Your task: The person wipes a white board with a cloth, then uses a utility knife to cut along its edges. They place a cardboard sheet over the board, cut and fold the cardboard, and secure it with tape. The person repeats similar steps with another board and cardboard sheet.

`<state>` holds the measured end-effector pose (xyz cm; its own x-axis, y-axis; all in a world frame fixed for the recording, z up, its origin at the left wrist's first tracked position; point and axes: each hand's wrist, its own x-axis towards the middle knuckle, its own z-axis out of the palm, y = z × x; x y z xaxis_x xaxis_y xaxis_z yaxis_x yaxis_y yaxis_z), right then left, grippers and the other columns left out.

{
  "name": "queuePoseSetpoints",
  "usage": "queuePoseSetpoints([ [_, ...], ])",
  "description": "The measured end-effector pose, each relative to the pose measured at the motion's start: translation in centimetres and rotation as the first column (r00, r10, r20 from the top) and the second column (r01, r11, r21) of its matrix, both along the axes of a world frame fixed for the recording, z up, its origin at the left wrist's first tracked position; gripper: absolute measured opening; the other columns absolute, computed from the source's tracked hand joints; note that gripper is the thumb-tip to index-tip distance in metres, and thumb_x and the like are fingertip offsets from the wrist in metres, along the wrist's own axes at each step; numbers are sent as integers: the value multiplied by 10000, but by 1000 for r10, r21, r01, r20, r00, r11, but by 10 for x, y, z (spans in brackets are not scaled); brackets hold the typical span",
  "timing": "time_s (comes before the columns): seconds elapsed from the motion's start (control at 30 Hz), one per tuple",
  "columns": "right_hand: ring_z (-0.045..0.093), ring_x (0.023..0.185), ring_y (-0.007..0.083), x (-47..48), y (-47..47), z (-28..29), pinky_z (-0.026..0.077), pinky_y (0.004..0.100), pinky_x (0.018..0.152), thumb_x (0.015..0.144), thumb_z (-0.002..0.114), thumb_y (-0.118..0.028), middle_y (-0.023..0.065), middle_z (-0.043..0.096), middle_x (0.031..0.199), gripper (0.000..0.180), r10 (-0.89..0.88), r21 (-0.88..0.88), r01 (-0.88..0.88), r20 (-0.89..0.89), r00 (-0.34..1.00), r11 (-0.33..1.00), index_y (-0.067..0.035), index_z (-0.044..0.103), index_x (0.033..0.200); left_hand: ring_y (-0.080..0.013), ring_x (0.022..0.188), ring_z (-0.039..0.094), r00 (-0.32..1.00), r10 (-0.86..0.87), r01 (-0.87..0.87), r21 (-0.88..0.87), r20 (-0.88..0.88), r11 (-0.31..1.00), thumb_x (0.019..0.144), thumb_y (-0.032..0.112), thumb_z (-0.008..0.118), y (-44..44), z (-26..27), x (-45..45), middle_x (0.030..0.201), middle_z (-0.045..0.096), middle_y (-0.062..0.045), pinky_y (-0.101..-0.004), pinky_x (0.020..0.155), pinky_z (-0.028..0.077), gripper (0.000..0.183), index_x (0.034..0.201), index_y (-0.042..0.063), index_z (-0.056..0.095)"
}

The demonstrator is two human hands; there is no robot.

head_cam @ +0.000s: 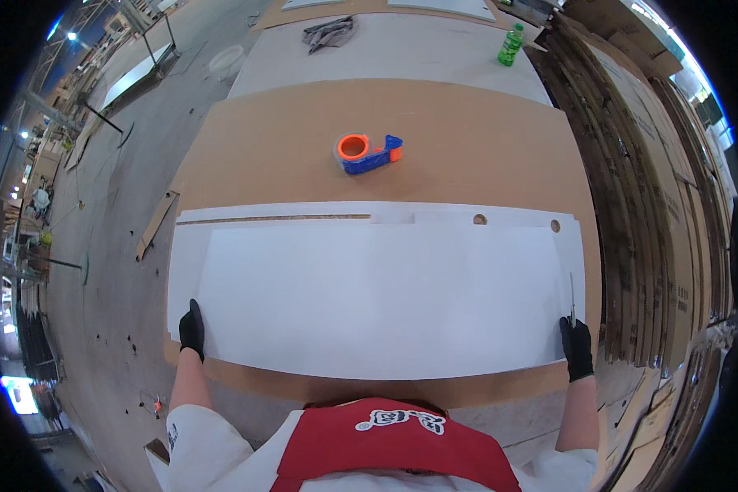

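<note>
A smaller white panel lies over a larger white panel, whose rim shows around it. Along the larger panel's far side run a brown-lined groove and two round holes, one partly covered. My left hand, black-gloved, is at the near left edge of the upper panel, thumb on top and fingers mostly hidden. At the near right edge, my right hand, also gloved, holds a thin metal tool pointing away from me; its exact kind is unclear. The hand also meets the panel's edge.
Brown cardboard lies beneath the panels. A blue and orange tape dispenser rests on it. Farther off are a grey cloth and a green bottle. Stacked flat cardboard lines the right side; concrete floor extends left.
</note>
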<state>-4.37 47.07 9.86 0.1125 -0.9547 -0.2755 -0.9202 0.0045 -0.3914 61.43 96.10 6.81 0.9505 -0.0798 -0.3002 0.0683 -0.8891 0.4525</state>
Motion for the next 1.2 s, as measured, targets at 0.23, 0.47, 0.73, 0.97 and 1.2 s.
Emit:
queuePoseSetpoints([
  [0.23, 570, 576, 284, 11, 33, -39, 438, 385, 555, 888, 541, -326, 127, 583, 615, 312, -100, 135, 93, 47, 994, 987, -35, 607, 795, -347, 1063, 533, 871, -363, 213, 412, 331, 886, 921, 436, 464, 14, -41, 9, 1138, 561, -189, -439, 894, 443, 472, 1177, 49, 547],
  [0.47, 570, 840, 362, 5, 89, -75, 459, 435, 723, 864, 564, -311, 174, 600, 861, 272, -84, -325, 43, -111, 990, 945, -50, 613, 916, -374, 1100, 498, 872, -281, 145, 336, 402, 931, 914, 440, 477, 13, -59, 9, 1173, 554, -230, -442, 946, 397, 551, 1219, -16, 531],
  [0.73, 562, 974, 340, -32, 40, -80, 457, 420, 823, 870, 551, -282, 164, 600, 1047, 290, -223, -508, 158, -69, 972, 847, -62, 606, 1051, -338, 1154, 485, 917, -299, 252, 199, 264, 947, 910, 434, 493, 57, -85, 73, 1271, 499, -225, -402, 995, 367, 574, 1278, -7, 480],
  [0.97, 534, 1088, 367, -56, -26, -89, 433, 435, 930, 859, 518, -378, 180, 553, 1194, 481, -402, -204, 372, -134, 906, 906, -159, 491, 1287, -324, 1238, 438, 965, -130, 17, 441, 228, 897, 863, 536, 509, 90, -125, 139, 1386, 412, -182, -395, 1042, 338, 736, 1393, 51, 349],
  [1.2, 543, 1081, 377, -77, -41, -98, 425, 442, 933, 862, 511, -379, 205, 589, 1151, 491, -368, -128, 360, -39, 929, 924, -88, 498, 1257, -359, 1224, 421, 989, 129, -140, 150, 77, 979, 758, 675, 544, 106, -109, 148, 1406, 354, -214, -456, 1003, 369, 887, 1378, 62, 379],
])
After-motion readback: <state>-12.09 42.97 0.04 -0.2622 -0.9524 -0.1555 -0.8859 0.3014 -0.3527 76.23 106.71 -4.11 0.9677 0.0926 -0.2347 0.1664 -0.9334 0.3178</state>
